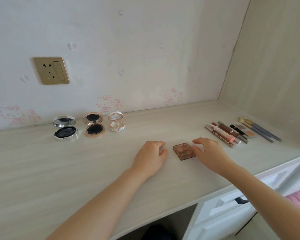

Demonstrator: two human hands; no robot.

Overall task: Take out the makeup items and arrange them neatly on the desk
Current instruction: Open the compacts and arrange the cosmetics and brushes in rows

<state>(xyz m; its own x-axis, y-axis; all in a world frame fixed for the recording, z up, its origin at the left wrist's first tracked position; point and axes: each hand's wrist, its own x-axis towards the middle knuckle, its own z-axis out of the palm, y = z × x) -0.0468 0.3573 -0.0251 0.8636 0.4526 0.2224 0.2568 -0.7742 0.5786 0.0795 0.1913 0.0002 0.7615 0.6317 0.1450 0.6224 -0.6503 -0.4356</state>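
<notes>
Brown eyeshadow palette (184, 151) flat on surface (76, 161), midway along, between hands. Left hand (151, 156) rests nearby, fingers loosely curled, empty. Right hand (210, 153) arched open, thumb at palette's right edge, gripping nothing.

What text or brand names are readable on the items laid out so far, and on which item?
"COLORKEY" (as best it reads, upside down in this view): along the pale tube in the right-hand row.
Small label on the brown palette: too blurred to read.
Nothing else is legible.
</notes>
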